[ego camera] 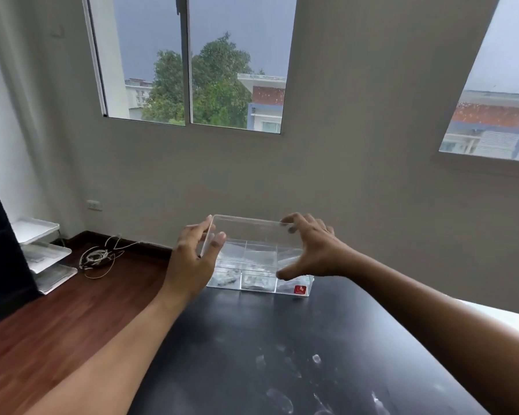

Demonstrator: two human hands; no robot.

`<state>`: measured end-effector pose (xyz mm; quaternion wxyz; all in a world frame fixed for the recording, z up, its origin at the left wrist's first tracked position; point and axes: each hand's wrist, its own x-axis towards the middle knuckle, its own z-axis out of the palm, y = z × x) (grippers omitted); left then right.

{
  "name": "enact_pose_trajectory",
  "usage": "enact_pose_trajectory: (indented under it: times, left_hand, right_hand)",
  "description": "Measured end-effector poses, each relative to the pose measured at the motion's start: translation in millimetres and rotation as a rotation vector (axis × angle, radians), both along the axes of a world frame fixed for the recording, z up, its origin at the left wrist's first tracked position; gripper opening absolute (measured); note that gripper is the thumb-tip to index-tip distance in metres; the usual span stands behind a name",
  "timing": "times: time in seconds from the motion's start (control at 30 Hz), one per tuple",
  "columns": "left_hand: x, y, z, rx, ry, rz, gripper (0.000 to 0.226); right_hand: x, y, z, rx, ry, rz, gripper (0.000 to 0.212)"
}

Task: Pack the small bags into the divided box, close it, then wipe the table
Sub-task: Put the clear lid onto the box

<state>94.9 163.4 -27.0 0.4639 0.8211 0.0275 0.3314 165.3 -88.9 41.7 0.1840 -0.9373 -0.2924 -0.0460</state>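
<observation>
Both hands, left (192, 259) and right (309, 250), grip the clear lid (252, 232) just above the divided box (261, 280) at the desk's (252, 339) far edge. Lowered crooked, the lid could jam or shove the box off.

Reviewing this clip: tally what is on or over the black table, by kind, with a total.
Clear plastic divided box: 1
Clear plastic lid, held above the box by left hand and right hand: 1
Red square sticker on the box: 1
Small bags: blurred, uncounted
Total: 3
</observation>
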Motion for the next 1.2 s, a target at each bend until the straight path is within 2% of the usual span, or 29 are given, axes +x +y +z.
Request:
enact_pose_trajectory:
  times: [0.07, 0.17, 0.27, 0.43, 0.6, 0.7, 0.83, 1.0, 1.13, 1.2]
  left_hand:
    - [3, 3, -6, 0.046, 0.041, 0.010, 0.051]
    - [7, 6, -12, 0.076, 0.133, 0.008, 0.060]
    - [8, 4, -14, 0.079, 0.180, -0.002, 0.065]
    - [10, 6, -18, 0.141, 0.182, 0.015, 0.048]
    - [11, 5, -16, 0.176, 0.173, 0.020, 0.062]
    - [10, 6, -16, 0.203, 0.161, 0.017, 0.054]
    - [10, 7, -17, 0.205, 0.143, 0.024, 0.040]
    - [10, 8, -18, 0.215, 0.147, 0.014, 0.037]
    - [10, 2, -20, 0.260, 0.140, 0.027, 0.039]
    - [10, -1, -21, 0.289, 0.134, 0.036, 0.040]
  right_hand:
    - [7, -1, -4, -0.023, 0.092, 0.022, 0.104]
    - [15, -1, -11, -0.009, 0.215, 0.041, 0.103]
    - [19, -2, -10, 0.002, 0.274, 0.059, 0.100]
    - [22, -4, -4, -0.052, 0.266, 0.083, 0.097]
    - [21, -6, -3, -0.073, 0.234, 0.099, 0.102]
    - [23, -8, -6, -0.070, 0.256, 0.109, 0.108]
    - [23, -7, -9, -0.114, 0.263, 0.080, 0.105]
    - [22, -6, -17, -0.064, 0.283, 0.069, 0.098]
    - [19, -10, -23, -0.048, 0.288, 0.102, 0.112]
    - [16, -12, -24, -0.081, 0.287, 0.127, 0.110]
